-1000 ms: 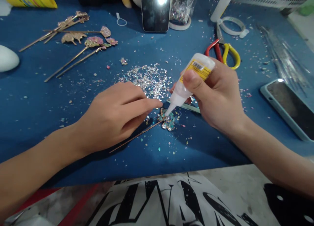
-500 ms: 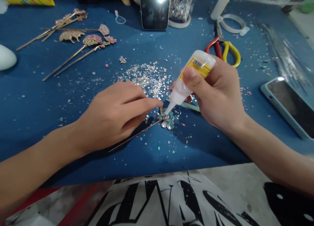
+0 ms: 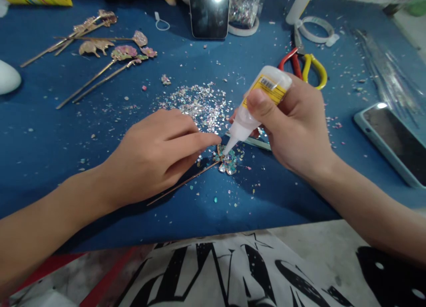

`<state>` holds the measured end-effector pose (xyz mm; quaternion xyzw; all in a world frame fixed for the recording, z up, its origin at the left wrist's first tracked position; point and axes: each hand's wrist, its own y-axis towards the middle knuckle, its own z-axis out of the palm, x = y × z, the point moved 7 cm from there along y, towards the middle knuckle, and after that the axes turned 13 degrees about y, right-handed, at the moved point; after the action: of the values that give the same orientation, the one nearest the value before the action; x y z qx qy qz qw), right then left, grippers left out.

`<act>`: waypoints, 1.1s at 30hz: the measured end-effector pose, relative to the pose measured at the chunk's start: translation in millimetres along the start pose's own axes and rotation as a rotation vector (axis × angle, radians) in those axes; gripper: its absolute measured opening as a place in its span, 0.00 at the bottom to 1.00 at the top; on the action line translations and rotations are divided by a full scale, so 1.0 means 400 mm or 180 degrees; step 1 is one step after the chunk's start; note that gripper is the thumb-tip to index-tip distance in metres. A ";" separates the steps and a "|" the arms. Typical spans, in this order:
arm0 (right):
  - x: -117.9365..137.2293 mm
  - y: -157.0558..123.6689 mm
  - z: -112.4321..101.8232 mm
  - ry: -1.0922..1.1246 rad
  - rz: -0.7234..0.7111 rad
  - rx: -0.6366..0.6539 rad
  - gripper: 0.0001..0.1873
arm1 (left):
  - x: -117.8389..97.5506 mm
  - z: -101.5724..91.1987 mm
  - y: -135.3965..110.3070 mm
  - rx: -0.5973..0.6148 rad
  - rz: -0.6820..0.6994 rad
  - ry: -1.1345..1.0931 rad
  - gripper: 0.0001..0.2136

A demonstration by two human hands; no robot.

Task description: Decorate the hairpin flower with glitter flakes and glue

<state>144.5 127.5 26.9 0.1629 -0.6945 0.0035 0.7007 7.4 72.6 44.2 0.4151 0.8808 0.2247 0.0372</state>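
My right hand point(image 3: 299, 120) is closed around a white glue bottle point(image 3: 262, 94) with a yellow label, tilted nozzle-down. Its tip meets the middle of a flower-headed hairpin point(image 3: 228, 163) with blue-green, glittering petals. The hairpin's thin gold stem slants down to the left along the table. My left hand point(image 3: 163, 151) rests beside it, index finger stretched to the flower's upper left petal and the other fingers curled; its thumb is hidden. A pale green strip point(image 3: 256, 143), perhaps tweezers, passes behind the bottle towards my right hand; whether I hold it is unclear.
Glittering flakes point(image 3: 203, 103) lie scattered beyond my hands. Several finished-looking hairpins point(image 3: 123, 53) are at the upper left. Pliers point(image 3: 301, 61), a tape roll point(image 3: 316, 29) and a phone point(image 3: 396, 143) are at the right. Another phone point(image 3: 209, 14) stands at the back.
Both hands, the glue bottle and the hairpin keep nearly the same places. The whole view has shifted very slightly.
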 end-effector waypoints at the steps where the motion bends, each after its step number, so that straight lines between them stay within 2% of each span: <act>1: 0.000 0.000 0.001 -0.0001 -0.0007 0.0010 0.09 | 0.001 -0.001 0.000 -0.0006 -0.0001 0.0009 0.10; 24: 0.001 -0.007 0.017 0.0194 0.0118 0.0092 0.08 | -0.005 -0.005 0.001 -0.0112 0.0111 0.0079 0.10; 33: 0.000 -0.010 0.025 0.0245 0.0135 0.0210 0.08 | -0.003 -0.003 0.001 -0.0086 0.0016 0.0096 0.10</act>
<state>135.8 121.3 25.7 0.1709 -0.6698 0.0476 0.7210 8.4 71.6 45.2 0.4134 0.8771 0.2430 0.0290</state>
